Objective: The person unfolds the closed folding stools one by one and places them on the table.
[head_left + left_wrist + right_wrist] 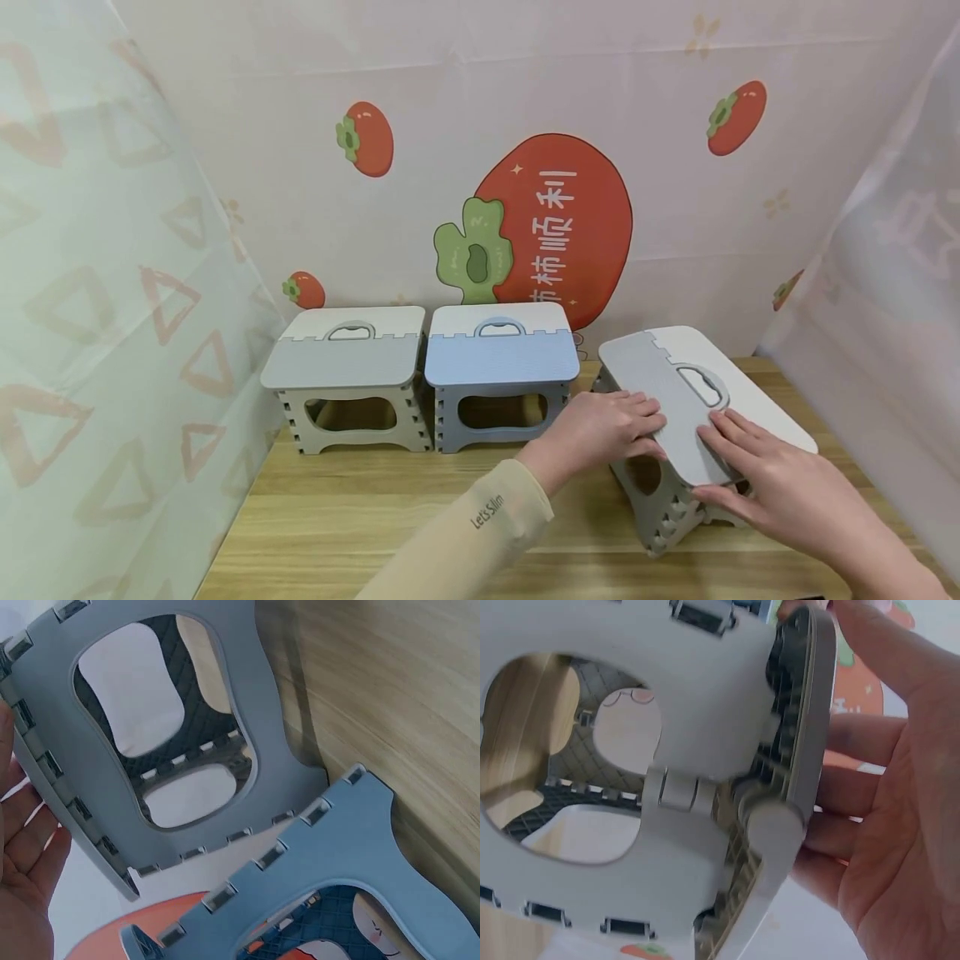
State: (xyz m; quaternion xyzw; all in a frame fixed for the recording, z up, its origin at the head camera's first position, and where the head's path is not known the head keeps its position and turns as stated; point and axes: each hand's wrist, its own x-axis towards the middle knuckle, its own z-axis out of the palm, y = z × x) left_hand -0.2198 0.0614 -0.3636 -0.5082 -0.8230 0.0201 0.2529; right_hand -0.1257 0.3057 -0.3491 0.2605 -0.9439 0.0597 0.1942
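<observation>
A folding step stool (675, 400) with a grey and white top and a handle stands turned at an angle on the right. My left hand (611, 425) rests its fingers on the left edge of that top. On the near part lies my right hand (772, 475), its fingers spread out and its thumb at the front edge. The left wrist view shows the stool's grey side panel (262, 712) beside the left fingers. In the right wrist view, straight fingers (855, 784) touch the outer face of the top, and a hinge (679, 787) shows on the folding leg.
A blue and white folding stool (502, 358) stands in the middle, with a grey and white one (345, 362) to its left. All are on a wooden table (337, 517). Behind hangs a cloth printed with persimmons (562, 217); pale curtains flank both sides.
</observation>
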